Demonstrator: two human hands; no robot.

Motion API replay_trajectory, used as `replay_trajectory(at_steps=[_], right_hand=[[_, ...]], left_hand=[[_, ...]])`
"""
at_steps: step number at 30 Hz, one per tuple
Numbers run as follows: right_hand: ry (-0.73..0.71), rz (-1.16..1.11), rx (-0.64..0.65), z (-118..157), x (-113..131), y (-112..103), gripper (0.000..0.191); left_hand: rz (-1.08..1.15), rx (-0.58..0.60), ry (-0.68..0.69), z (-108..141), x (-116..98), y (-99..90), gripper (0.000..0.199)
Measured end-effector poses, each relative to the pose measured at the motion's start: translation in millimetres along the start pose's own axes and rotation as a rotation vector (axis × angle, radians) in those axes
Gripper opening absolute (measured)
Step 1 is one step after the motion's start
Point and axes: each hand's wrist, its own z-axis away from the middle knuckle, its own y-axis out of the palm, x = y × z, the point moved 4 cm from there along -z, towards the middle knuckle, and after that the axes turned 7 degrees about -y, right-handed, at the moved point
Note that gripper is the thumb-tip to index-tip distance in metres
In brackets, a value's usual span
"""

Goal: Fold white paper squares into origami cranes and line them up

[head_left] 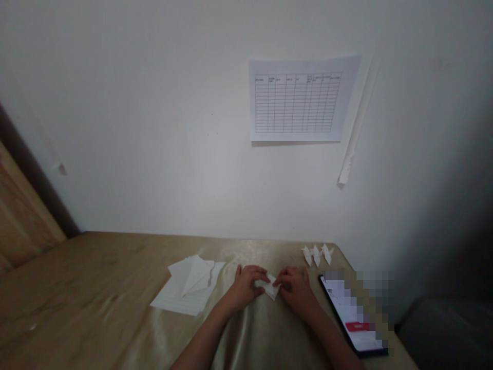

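Observation:
A small piece of folded white paper [271,291] lies on the cloth-covered table between my two hands. My left hand [246,285] grips its left side, thumb below and fingers curled over the top. From the right, my right hand [296,289] has its fingertips closed on the paper's other edge. The fingers hide part of the folds. Three small folded paper cranes [316,256] stand in a row beyond my right hand. Left of my left hand lie loose white paper sheets [177,298], some of them lined, with a creased piece on top.
A smartphone [351,321] with a lit screen, partly blurred out, lies along the table's right side. The shiny gold tablecloth [103,288] has wrinkles. Behind the table, a printed chart [296,103] and a white strip [358,123] hang on the wall.

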Motion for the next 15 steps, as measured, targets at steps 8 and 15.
replay_trajectory(at_steps=[8,15], right_hand=[[0.004,0.021,-0.017,1.1,1.6,-1.2,0.030],[-0.015,0.036,-0.009,0.3,0.6,-1.0,0.026]], left_hand=[[-0.073,-0.041,0.020,3.2,-4.3,2.3,0.025],[-0.190,-0.114,0.058,1.3,-1.8,9.1,0.036]])
